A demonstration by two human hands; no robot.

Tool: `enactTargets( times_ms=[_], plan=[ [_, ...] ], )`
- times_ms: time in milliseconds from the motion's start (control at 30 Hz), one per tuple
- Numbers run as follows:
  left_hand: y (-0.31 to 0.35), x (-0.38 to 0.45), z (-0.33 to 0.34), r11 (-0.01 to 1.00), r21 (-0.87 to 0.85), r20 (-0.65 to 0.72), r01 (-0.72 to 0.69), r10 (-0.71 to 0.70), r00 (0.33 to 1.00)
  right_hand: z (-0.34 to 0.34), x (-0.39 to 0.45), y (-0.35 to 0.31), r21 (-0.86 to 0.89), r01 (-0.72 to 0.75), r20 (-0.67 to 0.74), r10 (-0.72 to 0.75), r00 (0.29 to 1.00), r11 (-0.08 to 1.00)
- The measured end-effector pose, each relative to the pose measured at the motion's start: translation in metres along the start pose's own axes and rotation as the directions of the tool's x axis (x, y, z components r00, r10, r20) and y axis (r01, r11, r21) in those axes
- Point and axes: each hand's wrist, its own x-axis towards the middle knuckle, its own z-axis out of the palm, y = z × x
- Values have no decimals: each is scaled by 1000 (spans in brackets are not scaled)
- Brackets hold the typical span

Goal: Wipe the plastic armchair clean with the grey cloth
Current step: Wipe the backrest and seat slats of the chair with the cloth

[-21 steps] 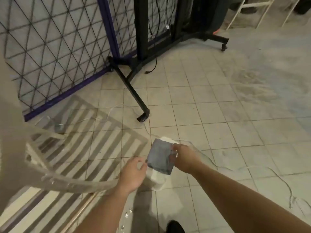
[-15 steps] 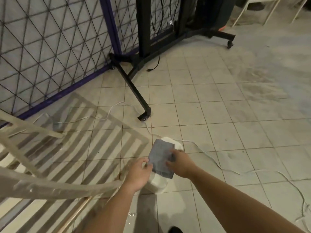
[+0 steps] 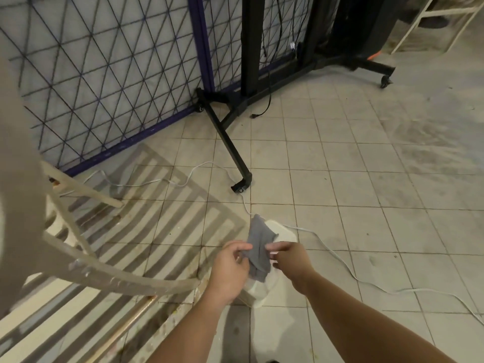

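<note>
The grey cloth (image 3: 258,247) hangs crumpled between my two hands above the tiled floor. My left hand (image 3: 230,271) pinches its left edge with thumb and fingers. My right hand (image 3: 290,260) pinches its right edge. The cream plastic armchair (image 3: 86,268) fills the lower left; its curved armrest and slatted seat lie just left of my left hand, and the cloth does not touch it.
A white round object (image 3: 281,231) lies on the floor beneath the cloth, with a white cable (image 3: 366,281) trailing right. A black wheeled stand leg (image 3: 230,150) and a purple-framed wire mesh panel (image 3: 104,82) stand ahead. White frame legs (image 3: 429,14) show far right.
The cloth was held flat as a square; now it is bunched and folded lengthwise between my hands. My hands have come closer together. The view has shifted slightly.
</note>
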Motion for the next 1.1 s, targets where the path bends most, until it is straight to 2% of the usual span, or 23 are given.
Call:
enactTargets(
  times_ms=[100,167,233,333,467,533,600,667,767,900,1033,1100],
  plan=[
    [24,-21,-25,997,-46,-78,-67,64,995,3,-23,-27,-14,170,79,-168,983,985],
    [39,-39,-46,993,-65,-136,-94,85,987,7,-44,-46,-68,314,103,-306,946,947],
    [57,-61,-67,989,-123,-168,-80,59,984,13,-68,-63,-147,456,139,-438,888,878],
    [80,-97,-97,983,-165,-206,-84,49,977,22,-106,-77,-161,580,261,-533,805,798],
    [96,-152,-130,988,-78,-262,-130,105,959,32,-165,-88,-170,742,462,-613,641,648],
    [101,-180,-143,988,-38,-269,-153,137,953,36,-196,-91,-125,737,567,-562,603,664],
    [107,-209,-153,985,-1,-262,-170,164,951,42,-224,-91,-78,745,608,-560,562,663],
    [115,-236,-164,979,32,-250,-202,204,946,48,-247,-96,-84,796,555,-635,537,599],
    [132,-270,-190,959,114,-273,-261,283,920,52,-279,-116,-107,878,465,-757,458,466],
    [150,-307,-238,951,164,-354,-262,305,884,54,-319,-161,-87,917,485,-788,380,389],
    [163,-340,-276,958,242,-411,-153,244,879,55,-358,-219,-33,917,476,-801,364,398],
    [168,-351,-290,952,279,-422,-122,236,875,51,-378,-249,-22,901,547,-749,374,434]
  ],
)
